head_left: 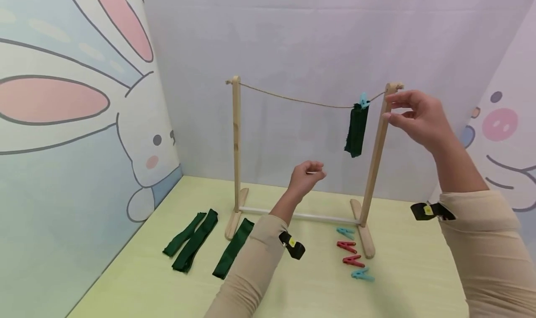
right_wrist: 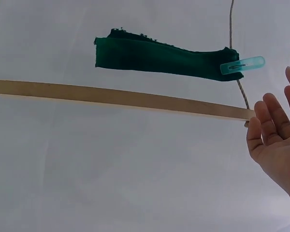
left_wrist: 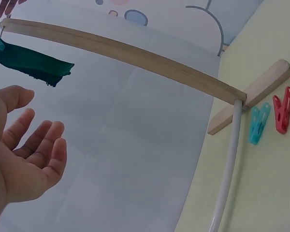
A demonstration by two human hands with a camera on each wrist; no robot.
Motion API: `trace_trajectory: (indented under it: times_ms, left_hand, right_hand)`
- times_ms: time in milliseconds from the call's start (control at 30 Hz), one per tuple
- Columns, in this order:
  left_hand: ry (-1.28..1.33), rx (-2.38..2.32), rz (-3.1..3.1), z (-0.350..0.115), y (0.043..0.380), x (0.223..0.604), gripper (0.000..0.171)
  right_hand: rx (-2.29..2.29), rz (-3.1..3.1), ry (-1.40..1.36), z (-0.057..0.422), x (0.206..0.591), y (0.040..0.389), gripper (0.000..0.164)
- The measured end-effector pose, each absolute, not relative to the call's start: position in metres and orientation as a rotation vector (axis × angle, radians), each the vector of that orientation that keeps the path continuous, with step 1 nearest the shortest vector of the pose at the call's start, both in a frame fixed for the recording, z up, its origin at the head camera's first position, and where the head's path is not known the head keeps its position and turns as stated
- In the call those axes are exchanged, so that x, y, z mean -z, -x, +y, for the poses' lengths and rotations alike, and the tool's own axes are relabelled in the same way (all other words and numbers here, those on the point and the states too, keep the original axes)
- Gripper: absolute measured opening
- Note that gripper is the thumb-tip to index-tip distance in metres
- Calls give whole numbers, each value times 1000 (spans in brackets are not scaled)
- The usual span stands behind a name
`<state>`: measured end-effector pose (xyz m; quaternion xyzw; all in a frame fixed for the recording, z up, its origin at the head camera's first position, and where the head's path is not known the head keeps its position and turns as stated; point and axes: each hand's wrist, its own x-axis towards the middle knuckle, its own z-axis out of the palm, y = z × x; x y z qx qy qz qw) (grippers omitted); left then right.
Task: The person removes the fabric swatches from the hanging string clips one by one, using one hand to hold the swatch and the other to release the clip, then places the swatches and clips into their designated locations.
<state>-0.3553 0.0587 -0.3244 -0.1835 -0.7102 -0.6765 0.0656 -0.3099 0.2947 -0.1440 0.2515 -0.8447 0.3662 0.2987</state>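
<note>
A dark green cloth strip point(head_left: 356, 131) hangs folded over the rope point(head_left: 293, 99) near its right end. A light blue clothespin point(head_left: 364, 100) clips it there. My right hand point(head_left: 418, 115) is raised by the top of the right wooden post point(head_left: 377, 160), its fingers loosely bent and holding nothing. Lower and to the left, my left hand point(head_left: 305, 178) hovers in front of the rack with relaxed fingers and an empty palm. The right wrist view shows the clothespin point(right_wrist: 242, 65) gripping the cloth point(right_wrist: 164, 58), apart from my right fingers.
Three green strips point(head_left: 196, 241) lie on the yellow table at left, one partly behind my left arm. Two red clothespins point(head_left: 353, 261) and two blue clothespins point(head_left: 362, 274) lie by the rack's right foot point(head_left: 366, 239). A white bar point(head_left: 322, 218) joins the feet low down.
</note>
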Motion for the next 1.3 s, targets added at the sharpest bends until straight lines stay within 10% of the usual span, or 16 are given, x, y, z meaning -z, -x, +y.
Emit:
trace_trajectory:
  times_ms: [1300]
  left_hand:
    - [542, 2525, -1890, 140, 375, 286, 54]
  right_hand:
    - [-911, -2349, -645, 269, 142, 334, 48]
